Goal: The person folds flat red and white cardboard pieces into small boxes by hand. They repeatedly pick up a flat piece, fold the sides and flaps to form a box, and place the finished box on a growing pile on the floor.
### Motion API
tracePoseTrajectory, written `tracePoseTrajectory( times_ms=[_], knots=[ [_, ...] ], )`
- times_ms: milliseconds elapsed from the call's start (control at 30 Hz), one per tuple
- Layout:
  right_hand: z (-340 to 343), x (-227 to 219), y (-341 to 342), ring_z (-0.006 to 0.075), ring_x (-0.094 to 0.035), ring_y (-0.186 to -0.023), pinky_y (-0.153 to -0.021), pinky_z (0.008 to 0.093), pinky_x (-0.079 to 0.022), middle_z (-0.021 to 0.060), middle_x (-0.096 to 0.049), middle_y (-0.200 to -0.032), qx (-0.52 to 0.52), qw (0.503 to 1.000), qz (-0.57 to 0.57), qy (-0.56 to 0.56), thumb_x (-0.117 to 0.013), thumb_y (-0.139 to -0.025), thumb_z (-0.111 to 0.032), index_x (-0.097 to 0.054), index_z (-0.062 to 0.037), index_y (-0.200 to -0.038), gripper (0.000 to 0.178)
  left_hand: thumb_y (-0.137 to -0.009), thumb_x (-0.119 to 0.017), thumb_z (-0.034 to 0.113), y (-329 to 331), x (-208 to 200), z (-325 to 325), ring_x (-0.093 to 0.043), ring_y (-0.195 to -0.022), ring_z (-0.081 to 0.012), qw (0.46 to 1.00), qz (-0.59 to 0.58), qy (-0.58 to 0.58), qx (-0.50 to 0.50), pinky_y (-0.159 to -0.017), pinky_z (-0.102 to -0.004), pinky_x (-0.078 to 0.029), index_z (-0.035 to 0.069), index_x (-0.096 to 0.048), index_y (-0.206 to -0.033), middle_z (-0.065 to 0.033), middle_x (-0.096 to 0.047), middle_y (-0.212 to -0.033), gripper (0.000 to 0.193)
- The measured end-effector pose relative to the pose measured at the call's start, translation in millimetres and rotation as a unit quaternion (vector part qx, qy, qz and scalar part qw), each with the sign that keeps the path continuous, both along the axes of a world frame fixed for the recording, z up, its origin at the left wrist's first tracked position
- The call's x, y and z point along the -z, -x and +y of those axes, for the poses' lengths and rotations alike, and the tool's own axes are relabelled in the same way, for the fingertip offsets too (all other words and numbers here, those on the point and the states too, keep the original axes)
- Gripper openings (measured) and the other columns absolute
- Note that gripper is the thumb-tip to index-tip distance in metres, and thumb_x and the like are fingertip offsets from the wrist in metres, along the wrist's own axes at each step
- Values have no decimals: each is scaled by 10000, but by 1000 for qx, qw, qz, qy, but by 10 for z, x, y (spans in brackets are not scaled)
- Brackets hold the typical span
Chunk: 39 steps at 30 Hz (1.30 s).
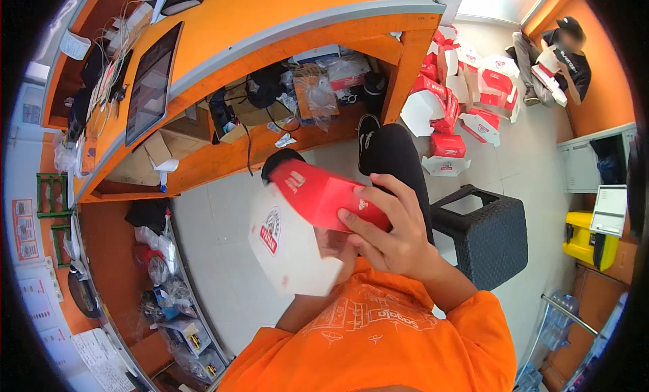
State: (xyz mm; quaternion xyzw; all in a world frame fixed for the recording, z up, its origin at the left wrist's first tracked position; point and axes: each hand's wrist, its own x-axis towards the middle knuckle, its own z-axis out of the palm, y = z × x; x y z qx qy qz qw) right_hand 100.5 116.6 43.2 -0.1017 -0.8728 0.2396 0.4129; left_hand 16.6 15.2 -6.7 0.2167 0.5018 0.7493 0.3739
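A red and white cardboard box (314, 192), partly folded, is held up in front of my orange shirt. Its white flap (280, 240) with a printed emblem hangs to the left. My right hand (395, 230) grips the red end of the box, with the thumb and fingers bent over its panels. Behind the white flap, my left hand (336, 245) holds the box near its lower edge; most of its fingers are hidden.
An orange desk (284, 10) with a dark screen (154, 81) stands ahead and left. Red and white boxes (466, 88) pile up on the floor at the far right, where a seated person (564, 64) holds another. A black stool (483, 236) is right of my leg.
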Motion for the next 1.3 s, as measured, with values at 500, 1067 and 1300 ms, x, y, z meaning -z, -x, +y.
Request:
tracePoseTrajectory(
  times_ms=[500, 1067, 1300],
  knots=[
    [125, 874, -257, 317, -493, -1217, -1059, 401, -340, 228, -413, -1376, 235, 917, 177, 268, -469, -910, -29, -496, 97, -1290, 401, -853, -646, 0, 40, 367, -34, -233, -1414, -291, 964, -27, 215, -157, -1108, -405, -308, 101, -34, -1519, -182, -169, -1545, 911],
    [-39, 696, -614, 373, -597, -745, -672, 417, -473, 190, -626, -832, 214, 869, -318, 313, -598, -939, -281, -624, 34, -944, 316, -831, -496, -92, 324, 96, 18, -575, -1194, -398, 804, 569, 150, -87, -955, -382, -508, -56, -608, -1228, -310, -466, -1387, 415],
    [6, 316, -502, 125, -647, -820, -693, 288, -526, 62, -666, -989, -7, 803, 35, 595, -655, -927, -121, -610, 9, -1147, 259, -793, -612, -85, 313, -130, -49, -620, -1139, -373, 754, 652, 77, -17, -901, -376, -540, 5, -680, -1158, -290, -508, -1355, 382]
  ],
)
